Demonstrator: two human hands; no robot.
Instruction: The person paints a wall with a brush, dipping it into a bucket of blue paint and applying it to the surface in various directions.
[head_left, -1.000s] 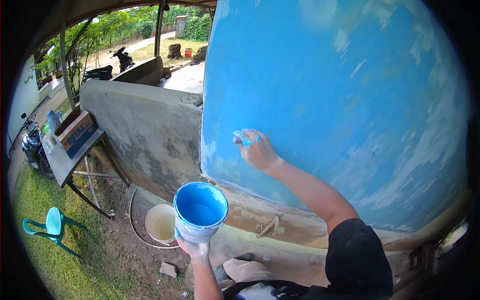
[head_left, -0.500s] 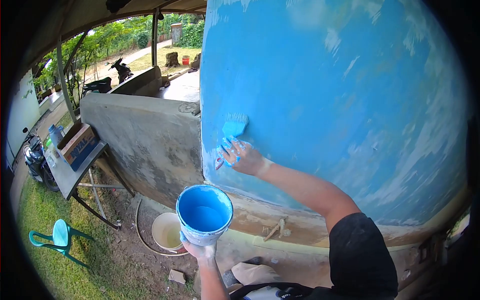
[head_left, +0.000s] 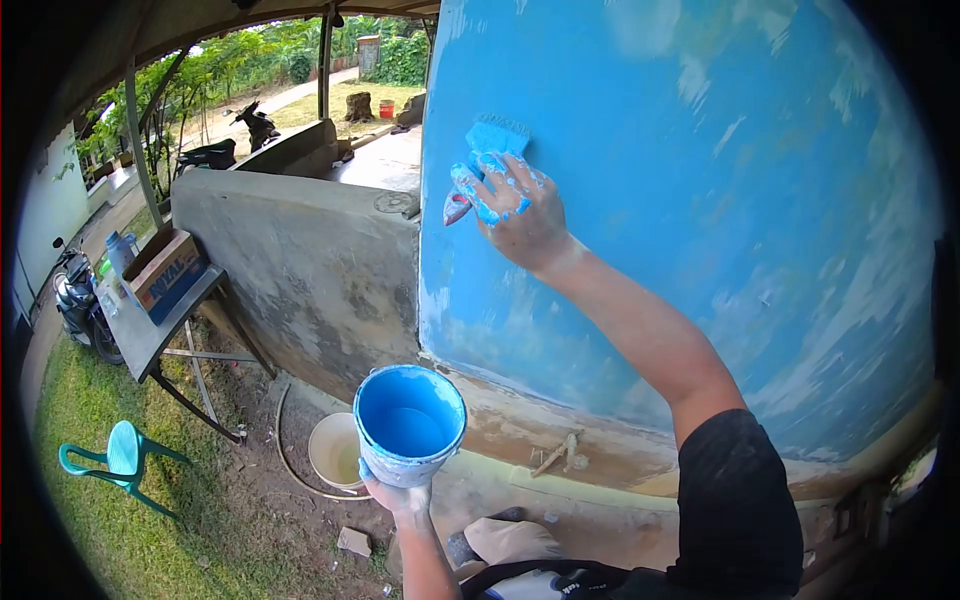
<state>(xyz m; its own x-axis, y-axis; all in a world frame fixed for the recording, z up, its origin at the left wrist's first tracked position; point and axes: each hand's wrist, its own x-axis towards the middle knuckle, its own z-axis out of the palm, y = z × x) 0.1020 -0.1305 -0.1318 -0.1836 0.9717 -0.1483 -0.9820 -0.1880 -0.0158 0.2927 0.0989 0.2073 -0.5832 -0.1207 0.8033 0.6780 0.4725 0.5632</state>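
Observation:
My right hand [head_left: 518, 210], spotted with blue paint, is closed around the handle of a paintbrush [head_left: 497, 135]. The brush's wide blue bristles lie against the wall [head_left: 640, 200], which carries blue paint with pale, streaky patches towards its right side and lower edge. Lower down, my left hand [head_left: 400, 493] grips a paint bucket [head_left: 412, 462] from beneath, its fingers wrapped round the base. Blue paint stands inside the bucket, and its outside is smeared whitish. The bucket is held upright, apart from the wall.
A low grey wall [head_left: 290, 260] adjoins the painted one at left. Beyond are a table [head_left: 150, 335] with a cardboard box [head_left: 165, 275], a green plastic chair [head_left: 125, 455] and a parked motorbike [head_left: 80, 300]. A pale bucket [head_left: 333, 450] and a hose [head_left: 283, 440] lie on the ground below.
My right hand and the paintbrush have moved up the wall and slightly right. My left hand still holds the paint bucket in nearly the same place. The view has shifted a little.

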